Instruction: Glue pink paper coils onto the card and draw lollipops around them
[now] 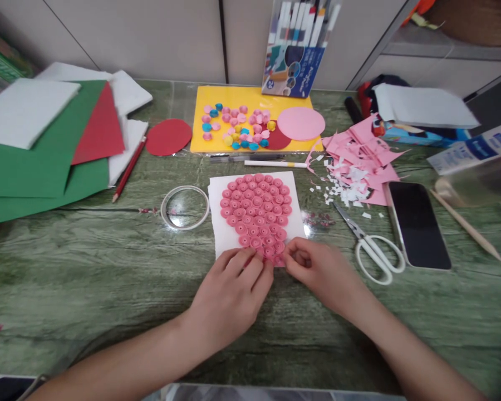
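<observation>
Many pink rolled-paper rosettes [256, 206] cover much of a white sheet of paper [225, 236], packed side by side and narrowing toward me. My left hand [234, 284] lies over the lower edge of the sheet, fingers slightly apart and bent, fingertips on the lowest rosettes. Just to its right, my right hand [317, 270] is closed, thumb and forefinger pinched together beside the lower right rosettes. What the pinch holds, if anything, is hidden. The bottom of the sheet is partly covered by my left fingers.
White-handled scissors [376, 250] and a phone [420, 225] lie to the right, below pink and white paper scraps [359, 167]. A tape roll [185, 208] is on the left. Small coloured rosettes rest on a yellow sheet [198, 125] behind. Green paper [33, 167] lies far left.
</observation>
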The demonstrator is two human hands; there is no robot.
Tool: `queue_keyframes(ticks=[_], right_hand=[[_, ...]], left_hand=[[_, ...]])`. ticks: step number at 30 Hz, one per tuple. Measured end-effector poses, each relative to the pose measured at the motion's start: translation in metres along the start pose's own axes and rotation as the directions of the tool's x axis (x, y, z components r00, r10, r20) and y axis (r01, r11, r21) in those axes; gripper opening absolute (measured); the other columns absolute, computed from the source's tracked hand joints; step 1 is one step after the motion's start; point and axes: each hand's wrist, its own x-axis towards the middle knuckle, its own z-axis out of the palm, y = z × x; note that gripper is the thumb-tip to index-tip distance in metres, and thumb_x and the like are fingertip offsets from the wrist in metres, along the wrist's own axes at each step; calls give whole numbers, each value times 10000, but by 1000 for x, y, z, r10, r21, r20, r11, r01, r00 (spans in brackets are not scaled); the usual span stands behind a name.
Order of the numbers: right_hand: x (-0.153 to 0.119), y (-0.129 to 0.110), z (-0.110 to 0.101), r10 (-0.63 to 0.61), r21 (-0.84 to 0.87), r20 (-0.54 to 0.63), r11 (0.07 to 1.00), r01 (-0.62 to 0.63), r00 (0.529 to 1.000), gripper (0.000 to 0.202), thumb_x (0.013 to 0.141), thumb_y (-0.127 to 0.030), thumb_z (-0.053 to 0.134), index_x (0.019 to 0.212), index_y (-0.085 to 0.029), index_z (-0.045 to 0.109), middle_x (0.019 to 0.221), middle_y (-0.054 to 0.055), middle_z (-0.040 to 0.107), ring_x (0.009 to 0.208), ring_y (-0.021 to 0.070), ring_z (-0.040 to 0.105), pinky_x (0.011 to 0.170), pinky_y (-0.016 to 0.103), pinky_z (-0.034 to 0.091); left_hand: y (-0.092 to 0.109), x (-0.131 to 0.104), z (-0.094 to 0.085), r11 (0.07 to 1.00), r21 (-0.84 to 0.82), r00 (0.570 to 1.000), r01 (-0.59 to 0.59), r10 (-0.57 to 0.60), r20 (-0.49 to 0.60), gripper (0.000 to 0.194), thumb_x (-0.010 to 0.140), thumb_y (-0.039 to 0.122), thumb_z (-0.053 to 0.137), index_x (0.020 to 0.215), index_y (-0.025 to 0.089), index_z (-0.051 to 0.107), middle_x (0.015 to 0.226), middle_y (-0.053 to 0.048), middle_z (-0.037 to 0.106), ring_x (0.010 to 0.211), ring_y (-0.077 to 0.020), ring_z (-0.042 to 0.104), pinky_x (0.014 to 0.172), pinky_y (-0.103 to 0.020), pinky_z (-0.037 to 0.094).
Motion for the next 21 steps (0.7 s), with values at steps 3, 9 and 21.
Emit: queue_keyframes(ticks=[3, 9, 21], right_hand=[[0, -1, -1, 10, 5, 14, 1000, -10, 1000, 118, 779, -207, 519, 664, -190, 541, 481, -70, 471, 457, 79, 402, 493, 214, 273], [-1, -2, -3, 32, -14, 27, 999, -32, 999, 138, 790, -231, 516, 661, -188, 539, 499, -57, 511, 470, 84, 432, 507, 218, 277], [3, 15, -9, -38, 106, 168, 994, 20, 985, 262, 843, -366, 482, 732, -186, 637, 642, -4, 620, 560, 106, 490, 538, 233, 327]], left_hand=[[0, 1, -1, 1000, 2, 1000, 4, -4, 6, 308, 827, 107, 466, 1110, 119, 589, 978, -86, 638, 953, -230, 555, 816, -383, 474], [0, 3, -3, 1000, 28, 998, -4, 3, 68, 379, 844, 118, 450, 1212, 151, 533, 975, -90, 614, 943, -229, 539, 803, -392, 473], [1, 4, -6, 998, 56, 992, 7, -14, 124, 385, 853, 119, 421, 1220, 156, 528, 1028, -84, 585, 931, -233, 507, 789, -384, 449]])
